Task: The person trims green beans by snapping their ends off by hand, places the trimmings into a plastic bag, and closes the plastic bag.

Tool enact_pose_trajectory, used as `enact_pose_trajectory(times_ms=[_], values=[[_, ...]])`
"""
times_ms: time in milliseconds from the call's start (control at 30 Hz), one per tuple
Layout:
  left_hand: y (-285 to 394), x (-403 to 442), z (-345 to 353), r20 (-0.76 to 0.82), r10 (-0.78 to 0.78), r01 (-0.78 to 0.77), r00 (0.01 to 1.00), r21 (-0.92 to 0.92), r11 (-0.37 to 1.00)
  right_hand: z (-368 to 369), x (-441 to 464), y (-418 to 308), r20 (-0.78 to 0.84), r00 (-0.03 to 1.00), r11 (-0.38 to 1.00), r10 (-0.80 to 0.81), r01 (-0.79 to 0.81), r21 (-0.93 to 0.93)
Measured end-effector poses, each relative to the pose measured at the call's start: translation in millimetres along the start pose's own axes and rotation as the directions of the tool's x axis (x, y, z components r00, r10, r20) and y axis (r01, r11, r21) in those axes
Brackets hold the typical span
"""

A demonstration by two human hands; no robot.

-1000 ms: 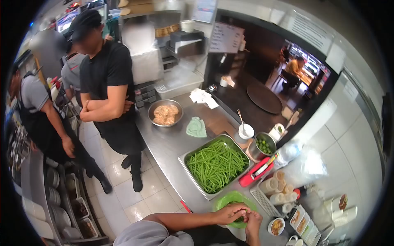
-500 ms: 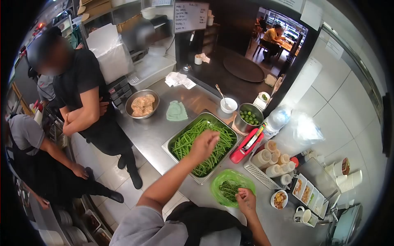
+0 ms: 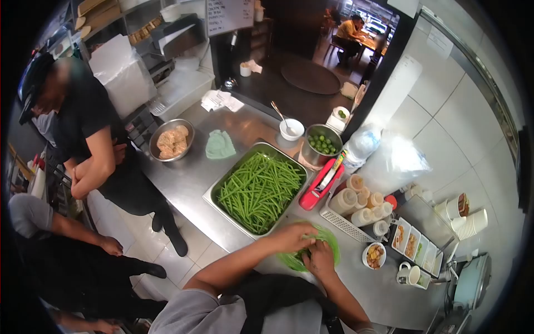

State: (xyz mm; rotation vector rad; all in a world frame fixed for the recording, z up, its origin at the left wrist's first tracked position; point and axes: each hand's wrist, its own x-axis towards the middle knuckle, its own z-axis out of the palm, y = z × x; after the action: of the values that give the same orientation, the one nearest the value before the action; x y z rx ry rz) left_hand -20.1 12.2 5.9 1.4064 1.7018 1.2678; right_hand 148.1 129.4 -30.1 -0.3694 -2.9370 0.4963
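Observation:
My left hand (image 3: 291, 237) is closed, fingertips pinched together, over the green plastic bag (image 3: 332, 241) on the counter. My right hand (image 3: 319, 259) meets it there, fingers curled in; what either hand pinches is too small or hidden to make out. The bag lies open, and my hands cover most of what is in it. Just beyond the hands stands a deep steel pan (image 3: 210, 196) full of long green beans (image 3: 261, 189).
Past the pan are a bowl of raw-looking meat (image 3: 172, 142), a green cloth (image 3: 220, 145), a white bowl with spoon (image 3: 291, 130), a pot of limes (image 3: 322, 143) and a red tape dispenser (image 3: 317, 186). Squeeze bottles (image 3: 364, 206) stand right. Two co-workers stand left.
My left hand has come back from above the beans to the bag and joined my right hand. My right hand has shifted slightly left and up. The view has turned a little.

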Motion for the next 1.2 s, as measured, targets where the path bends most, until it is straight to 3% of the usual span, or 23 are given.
enact_pose_trajectory(times_ms=[33,100,200,267,333,467,567,767,867,967,1100,1200], values=[[-4,-2,8,0.015,-0.002,0.003,1.000,-0.020,1.000,2,3,3,0.014,1.000,1.000,0.021,-0.021,-0.005],[-21,-13,33,0.044,-0.020,0.014,0.999,0.143,0.990,5,1,10,-0.042,0.998,0.998,0.040,-0.039,0.042],[-40,-24,39,0.022,-0.091,0.085,0.996,0.202,0.976,-14,1,16,-0.009,0.997,0.976,0.077,-0.074,0.206],[-42,-29,35,-0.005,-0.128,0.125,0.992,0.259,0.958,-24,0,13,0.012,0.959,0.889,0.281,-0.265,0.373],[-36,-32,30,0.007,-0.126,0.112,0.992,0.427,0.897,-32,-2,13,0.040,0.950,0.859,0.310,-0.298,0.417],[-35,-29,34,0.001,-0.144,0.133,0.990,0.377,0.917,-31,-5,19,0.084,0.957,0.786,0.277,-0.276,0.553],[-21,-23,30,-0.046,-0.065,0.077,0.997,0.386,0.919,-32,-7,17,0.139,0.950,0.703,0.279,-0.301,0.645],[-15,-19,27,-0.034,0.059,-0.043,0.998,0.359,0.932,-40,-3,15,0.213,0.908,0.630,0.360,-0.405,0.662],[-8,-25,15,0.009,-0.008,0.004,1.000,0.385,0.923,-38,-5,18,0.133,0.919,0.716,0.371,-0.374,0.589],[0,-30,8,0.071,-0.067,0.037,0.995,0.358,0.933,-48,-6,11,0.160,0.923,0.750,0.351,-0.379,0.542],[2,-32,6,0.039,-0.066,0.052,0.997,0.284,0.957,-59,-5,3,0.182,0.934,0.790,0.309,-0.358,0.498],[-4,-31,6,0.004,-0.066,0.063,0.998,0.258,0.964,-68,-8,-2,0.109,0.948,0.768,0.300,-0.308,0.561]])
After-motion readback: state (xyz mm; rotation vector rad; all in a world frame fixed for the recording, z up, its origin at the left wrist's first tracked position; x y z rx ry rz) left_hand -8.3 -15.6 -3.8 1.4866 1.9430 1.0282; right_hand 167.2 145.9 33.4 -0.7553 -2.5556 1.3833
